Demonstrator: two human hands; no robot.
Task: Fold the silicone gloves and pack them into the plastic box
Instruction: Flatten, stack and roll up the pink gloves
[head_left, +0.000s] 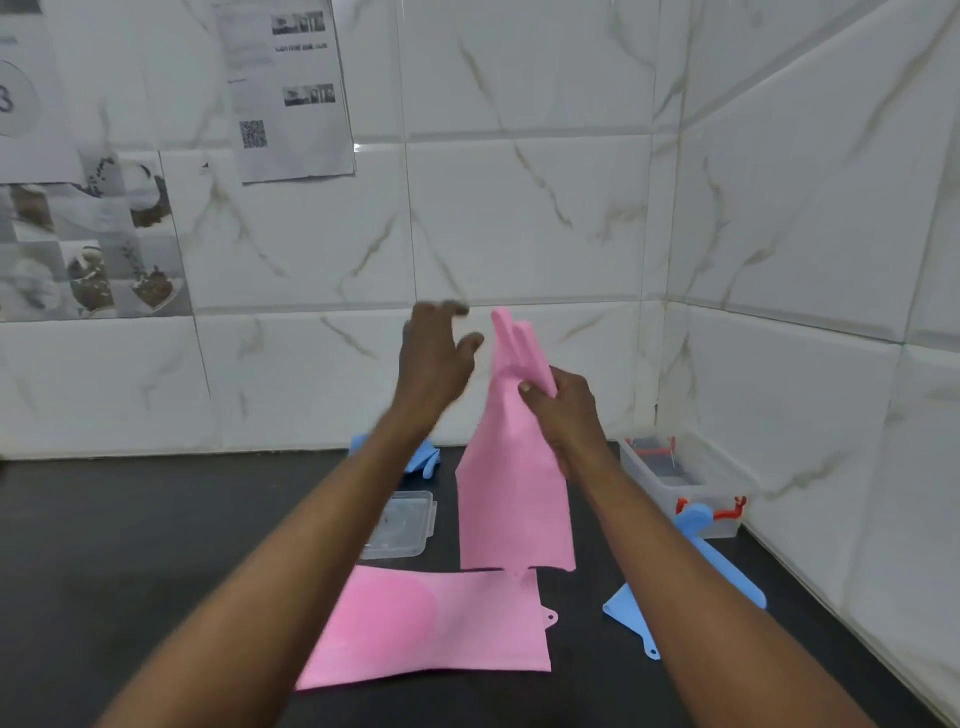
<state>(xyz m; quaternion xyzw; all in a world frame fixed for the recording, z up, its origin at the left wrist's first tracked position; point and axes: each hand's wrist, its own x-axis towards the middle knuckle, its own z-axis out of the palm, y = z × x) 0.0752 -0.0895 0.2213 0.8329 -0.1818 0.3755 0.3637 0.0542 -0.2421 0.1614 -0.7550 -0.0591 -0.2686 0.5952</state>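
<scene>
The right hand (561, 405) grips a pink silicone glove (511, 467) around its palm, holding it upright above a black counter (130, 545), fingers pointing up. The left hand (434, 364) is raised beside it, fingers spread, touching nothing. A second pink glove (431, 623) lies flat below. A clear plastic box (680, 483) stands at the right, blue gloves (727, 566) nearby.
</scene>
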